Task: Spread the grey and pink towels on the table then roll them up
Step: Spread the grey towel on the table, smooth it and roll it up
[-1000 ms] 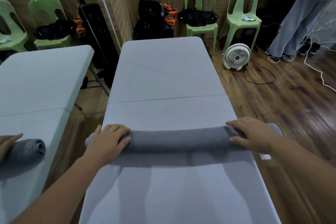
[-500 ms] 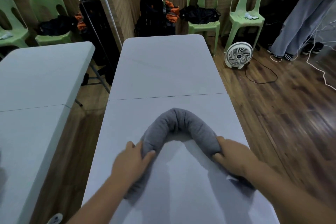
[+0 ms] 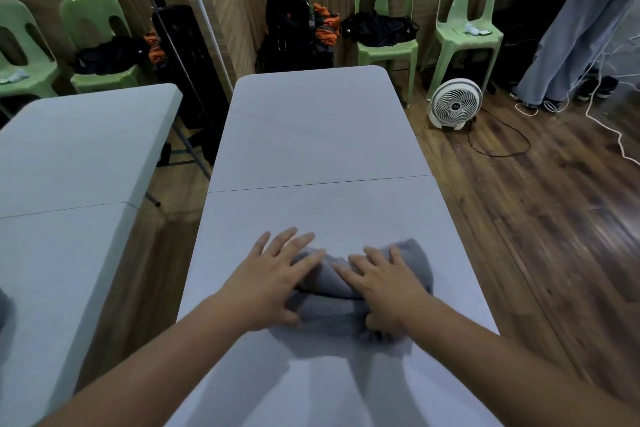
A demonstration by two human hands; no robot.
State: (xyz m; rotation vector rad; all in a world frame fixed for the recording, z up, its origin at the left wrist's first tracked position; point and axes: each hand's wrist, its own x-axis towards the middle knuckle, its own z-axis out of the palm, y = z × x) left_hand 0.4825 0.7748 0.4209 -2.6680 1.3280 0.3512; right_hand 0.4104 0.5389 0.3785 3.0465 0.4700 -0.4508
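The grey towel point(image 3: 332, 310) lies as a rolled, doubled-over bundle on the near half of the grey table point(image 3: 318, 135). My left hand point(image 3: 273, 282) rests on the bundle's left end with fingers spread and the thumb hooked at its near edge. My right hand point(image 3: 384, 291) presses on the right part, thumb curled around the near side. A free end of the towel sticks out beyond the right hand's fingers. No pink towel is in view.
A mirrored wall panel on the left repeats the table point(image 3: 79, 146) and chairs. Beyond the table stand green chairs point(image 3: 386, 45), black bags point(image 3: 296, 35) and a white floor fan point(image 3: 454, 104) with its cord. A person point(image 3: 585, 28) stands far right among white cables.
The long grey roll was bent into an arch as both hands drew its ends together. Now it is doubled into a compact bundle under both hands, closer to me.
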